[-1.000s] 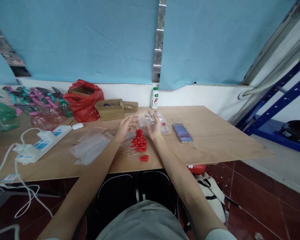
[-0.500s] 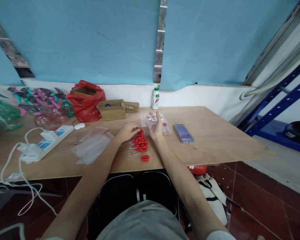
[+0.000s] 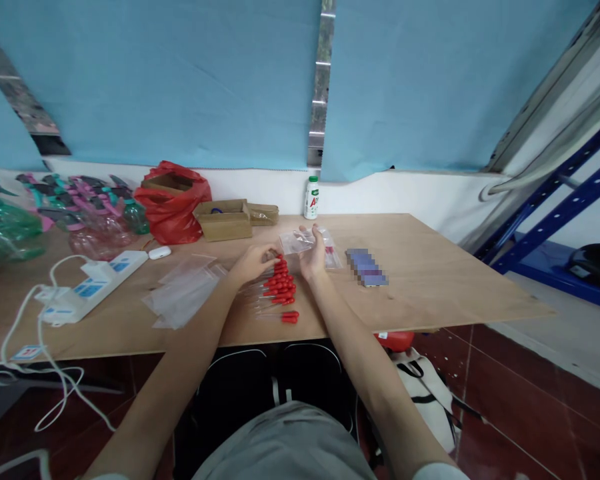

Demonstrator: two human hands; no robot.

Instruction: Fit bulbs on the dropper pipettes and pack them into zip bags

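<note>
A small clear plastic bag (image 3: 291, 242) rests in my right hand (image 3: 312, 259), its thumb raised and its fingers curled against the plastic. To its left, my left hand (image 3: 253, 264) pinches the red end of a dropper (image 3: 279, 257) at the far end of a pile. Several droppers (image 3: 279, 288) with red bulb ends and thin pale stems lie there, the bulbs pointing right. Two of them (image 3: 290, 317) lie apart, nearer the table edge. Beyond my right hand, more clear bags (image 3: 334, 257) with something red inside lie flat.
Flat clear bags (image 3: 187, 297) are spread left of my left forearm. A power strip (image 3: 97, 287) with cables, spray bottles (image 3: 95, 220), a red plastic bag (image 3: 173, 207) and a cardboard box (image 3: 223, 221) stand leftward. A white bottle (image 3: 311, 198) is behind; a phone (image 3: 367, 267) lies right.
My left hand has shifted very slightly away from me, and the red dropper end at its fingertips shows a little more. My right hand and its bag are almost unmoved.
</note>
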